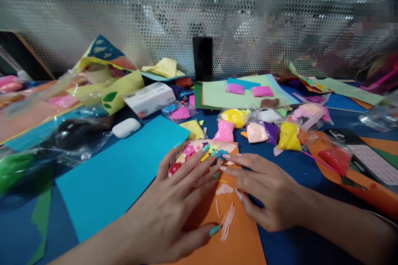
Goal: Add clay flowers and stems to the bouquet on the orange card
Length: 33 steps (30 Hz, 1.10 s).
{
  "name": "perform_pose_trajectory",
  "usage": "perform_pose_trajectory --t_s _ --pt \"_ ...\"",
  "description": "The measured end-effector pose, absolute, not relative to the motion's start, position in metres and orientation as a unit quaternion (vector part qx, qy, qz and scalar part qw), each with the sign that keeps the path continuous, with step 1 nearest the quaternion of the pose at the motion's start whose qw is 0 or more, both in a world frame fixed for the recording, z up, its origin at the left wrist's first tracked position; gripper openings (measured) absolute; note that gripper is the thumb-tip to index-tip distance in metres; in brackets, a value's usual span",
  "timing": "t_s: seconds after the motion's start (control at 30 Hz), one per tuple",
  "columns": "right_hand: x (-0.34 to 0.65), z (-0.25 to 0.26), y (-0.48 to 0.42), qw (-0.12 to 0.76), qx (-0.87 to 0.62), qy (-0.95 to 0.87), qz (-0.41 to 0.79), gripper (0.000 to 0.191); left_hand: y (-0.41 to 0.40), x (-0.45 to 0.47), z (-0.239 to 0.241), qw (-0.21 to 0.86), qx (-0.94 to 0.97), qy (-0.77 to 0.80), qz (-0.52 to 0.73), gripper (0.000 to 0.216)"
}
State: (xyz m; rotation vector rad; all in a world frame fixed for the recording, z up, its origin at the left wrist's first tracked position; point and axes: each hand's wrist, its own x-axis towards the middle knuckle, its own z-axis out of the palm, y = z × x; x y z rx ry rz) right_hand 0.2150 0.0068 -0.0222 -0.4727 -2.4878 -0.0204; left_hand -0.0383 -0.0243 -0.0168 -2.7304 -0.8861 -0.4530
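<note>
An orange sheet of paper (239, 232) lies before me, with a cluster of small flower shapes (189, 150) in red, pink, yellow and blue near its far edge. My left hand (183, 198) lies across the sheet, fingers stretched over the flowers and partly hiding them. From the right, my right hand (264, 186) reaches in, fingers extended and apart, its fingertips at the blue flower (222, 154) beside the left fingertips. Nothing shows in either hand. Below the flowers are a pale pink cloud-shaped piece (224, 189) and several thin pale strips (228, 221).
A blue sheet (124, 178) lies to the left, with a white earphone case (126, 128) and white box (150, 99) behind. Bags of yellow clay (290, 136) and pink clay (224, 131) lie beyond the hands. A black phone (202, 58) stands against the perforated metal screen (236, 20).
</note>
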Motion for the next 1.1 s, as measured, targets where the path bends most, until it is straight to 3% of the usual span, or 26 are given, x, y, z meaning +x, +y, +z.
perform_pose_trajectory --t_s 0.23,0.4,0.67,1.1 --pt "0.2143 -0.0171 0.0021 0.319 -0.167 -0.932 0.036 0.016 -0.0272 -0.0365 -0.0149 0.127 -0.927 -0.295 -0.194 0.057" --pt "0.2161 -0.0173 0.0003 0.311 -0.141 -0.939 0.050 0.029 -0.0256 -0.0371 -0.0158 0.121 -0.933 -0.286 -0.183 0.051" --pt "0.2167 -0.0195 0.0045 0.263 -0.130 -0.954 0.065 0.038 -0.0230 -0.0372 -0.0171 0.101 -0.933 -0.303 -0.168 0.060" --pt "0.2154 -0.0209 0.0050 0.286 -0.130 -0.948 0.046 0.039 -0.0262 -0.0370 -0.0182 0.122 -0.925 -0.310 -0.184 0.044"
